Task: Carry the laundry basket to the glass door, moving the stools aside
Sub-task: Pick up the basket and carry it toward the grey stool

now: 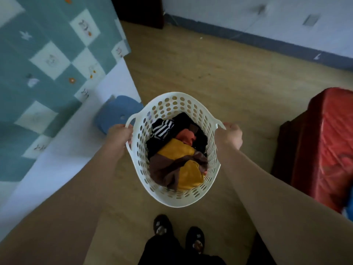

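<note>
laundry basket [177,197] of clothes [177,150], left hand [119,135], right hand [229,135] gripping handles

This is looking like a bedroom in a home. A bed [63,165] with a teal-and-white checked quilt [38,73] is lying off to the left of the left hand [119,135], and wood-look flooring [210,73] is stretching ahead of both hands to a pale wall with a dark skirting board [267,43]. A dark wooden piece draped in red cloth [328,142] is sitting to the right of the right hand [229,135].
</note>
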`<state>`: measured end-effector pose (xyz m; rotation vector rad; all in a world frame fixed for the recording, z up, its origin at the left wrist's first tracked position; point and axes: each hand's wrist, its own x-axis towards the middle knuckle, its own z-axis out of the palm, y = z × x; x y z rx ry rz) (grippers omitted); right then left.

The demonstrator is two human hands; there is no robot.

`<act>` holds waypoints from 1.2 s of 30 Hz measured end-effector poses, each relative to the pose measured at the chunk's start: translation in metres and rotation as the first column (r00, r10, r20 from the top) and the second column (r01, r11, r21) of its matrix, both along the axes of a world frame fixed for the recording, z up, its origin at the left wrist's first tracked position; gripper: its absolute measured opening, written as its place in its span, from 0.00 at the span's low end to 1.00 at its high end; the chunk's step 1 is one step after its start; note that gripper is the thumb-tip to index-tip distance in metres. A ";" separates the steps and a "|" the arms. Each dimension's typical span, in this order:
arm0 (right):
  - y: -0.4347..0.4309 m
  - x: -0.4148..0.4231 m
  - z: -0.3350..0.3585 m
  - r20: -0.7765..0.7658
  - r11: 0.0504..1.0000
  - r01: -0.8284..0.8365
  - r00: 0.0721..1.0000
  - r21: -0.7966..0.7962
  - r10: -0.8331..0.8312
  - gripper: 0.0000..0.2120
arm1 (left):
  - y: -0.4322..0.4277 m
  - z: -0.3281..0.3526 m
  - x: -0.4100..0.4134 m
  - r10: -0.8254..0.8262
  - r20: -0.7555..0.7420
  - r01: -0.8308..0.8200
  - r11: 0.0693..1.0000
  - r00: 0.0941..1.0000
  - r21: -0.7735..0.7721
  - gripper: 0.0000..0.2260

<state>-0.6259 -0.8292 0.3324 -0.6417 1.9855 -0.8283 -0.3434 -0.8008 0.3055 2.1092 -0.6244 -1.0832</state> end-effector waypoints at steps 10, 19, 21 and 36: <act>-0.156 -0.055 0.046 0.014 0.961 0.256 0.967 -0.105 -0.255 0.21 | -0.222 0.054 -0.033 -0.229 0.057 0.233 0.971 0.972 -0.060 0.09; -0.268 -0.079 0.063 0.068 0.856 0.507 0.862 -0.106 -0.502 0.21 | -0.406 0.083 -0.089 -0.373 -0.096 0.373 0.928 0.923 -0.025 0.13; -0.295 -0.092 0.068 0.081 0.829 0.548 0.836 -0.110 -0.542 0.21 | -0.444 0.092 -0.110 -0.382 -0.101 0.379 0.924 0.919 -0.044 0.11; -0.523 -0.270 0.093 0.092 0.761 0.611 0.789 -0.217 -0.608 0.21 | -0.703 0.113 -0.315 -0.502 -0.171 0.488 0.865 0.848 -0.117 0.08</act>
